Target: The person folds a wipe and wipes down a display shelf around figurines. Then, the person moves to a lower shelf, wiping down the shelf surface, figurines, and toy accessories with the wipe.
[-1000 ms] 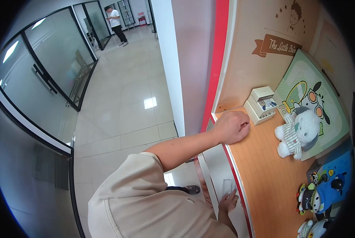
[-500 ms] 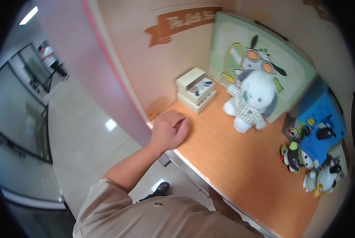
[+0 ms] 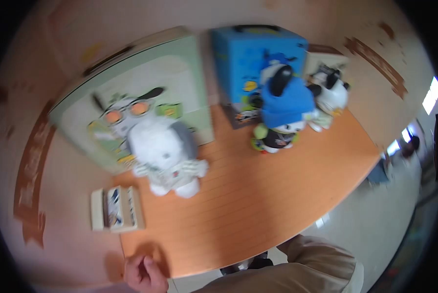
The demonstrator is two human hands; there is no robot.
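Observation:
My left hand (image 3: pixel 145 274) is closed in a loose fist at the front left corner of the wooden tabletop (image 3: pixel 214 215), with nothing visible in it. Just behind it, two small cream boxes (image 3: pixel 135 207) with pictures on them sit side by side against the wall. Farther back is a white plush dog (image 3: pixel 167 151) with grey ears and a striped shirt. My right sleeve (image 3: pixel 321 261) reaches down past the front edge, and my right hand is hidden.
A large green box (image 3: pixel 77 110) with a cartoon dog leans behind the plush. At the back right stand a blue box (image 3: pixel 233 58), a blue-hooded figure (image 3: pixel 285 107) and a white figure (image 3: pixel 332 97). A person (image 3: pixel 405 156) is beyond the right wall.
My view has swung to the right, so the shelf's right side and another person now show. My left hand stays fisted at the shelf's front left corner. The toys stay put.

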